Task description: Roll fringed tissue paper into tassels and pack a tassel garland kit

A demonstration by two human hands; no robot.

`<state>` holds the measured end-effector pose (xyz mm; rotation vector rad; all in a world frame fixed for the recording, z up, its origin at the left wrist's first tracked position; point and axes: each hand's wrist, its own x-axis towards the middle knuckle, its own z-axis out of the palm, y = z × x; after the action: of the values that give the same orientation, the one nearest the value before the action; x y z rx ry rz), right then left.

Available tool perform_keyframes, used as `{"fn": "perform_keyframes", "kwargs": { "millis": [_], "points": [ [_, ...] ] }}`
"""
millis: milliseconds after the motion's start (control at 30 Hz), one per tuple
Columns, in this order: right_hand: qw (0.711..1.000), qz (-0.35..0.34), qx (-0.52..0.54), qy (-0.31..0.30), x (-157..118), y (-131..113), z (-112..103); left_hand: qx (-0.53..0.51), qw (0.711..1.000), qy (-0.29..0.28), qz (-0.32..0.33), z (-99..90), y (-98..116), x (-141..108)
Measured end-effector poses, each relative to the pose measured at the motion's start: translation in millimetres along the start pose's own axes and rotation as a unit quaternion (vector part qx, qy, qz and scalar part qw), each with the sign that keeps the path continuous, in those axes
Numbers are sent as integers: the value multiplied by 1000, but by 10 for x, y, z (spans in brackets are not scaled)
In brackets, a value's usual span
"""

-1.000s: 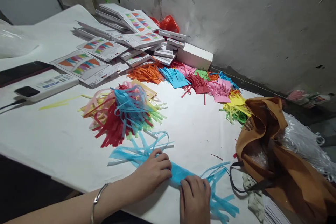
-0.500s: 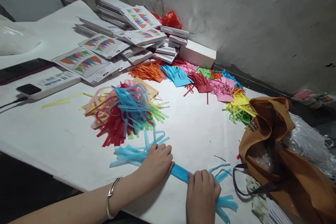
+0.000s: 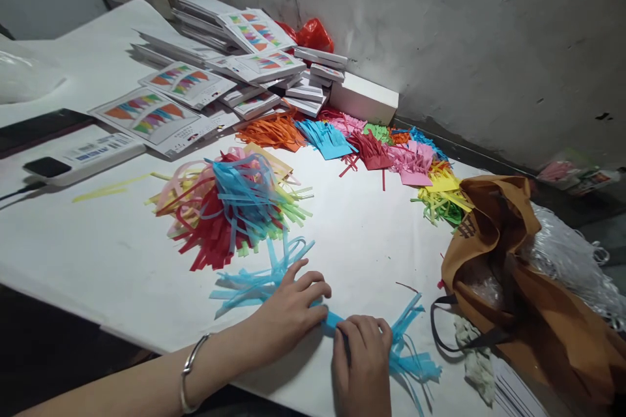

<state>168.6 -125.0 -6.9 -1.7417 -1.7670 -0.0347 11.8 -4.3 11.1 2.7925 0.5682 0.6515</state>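
A strip of blue tissue paper [image 3: 332, 322], cut into fringe at both ends, lies across the near part of the table under my hands. My left hand [image 3: 288, 303] rests over its left part with the fingers spread and slightly bent, the thumb by the middle band. Loose blue fringe [image 3: 239, 290] fans out beyond that hand. Curled over the right part of the band is my right hand [image 3: 364, 358], with more fringe [image 3: 413, 365] spreading past it. The paper under both palms is hidden. Farther off lies a mixed heap of tissue tassels [image 3: 205, 228] in red, blue, yellow and pink.
A row of coloured tassels [image 3: 327, 137] curves along the wall side. Behind it are stacked printed packets [image 3: 186, 85] and a white box [image 3: 364, 98]. A phone [image 3: 44, 130] and a power bank [image 3: 92, 153] lie left. A brown bag [image 3: 489, 234] stands right.
My left hand's fingers have loosened and spread. My right hand has shifted left along the band, and the right fringe now splays upward and outward. The view has shifted slightly.
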Motion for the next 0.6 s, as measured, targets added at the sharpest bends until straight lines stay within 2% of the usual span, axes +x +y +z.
{"fn": "perform_keyframes", "kwargs": {
  "millis": [67, 167, 333, 433, 600],
  "points": [
    [1000, 2, -7, -25, 17, -43, 7, -9, 1000, 3, 12, 36, -12, -29],
    [998, -15, -29, -47, -12, -22, 5, -32, 999, -5, -3, 57, -36, -58],
    [998, -38, -44, 0, -195, 185, -69, -87, 995, -13, -39, -23, -64, -147],
    [998, -10, -66, 3, -244, 219, -74, -101, 993, -2, -58, -66, -39, -201],
    [989, 65, -133, 0, -160, 116, -20, -51, 987, -21, -153, -58, 46, -172]
  ]
}}
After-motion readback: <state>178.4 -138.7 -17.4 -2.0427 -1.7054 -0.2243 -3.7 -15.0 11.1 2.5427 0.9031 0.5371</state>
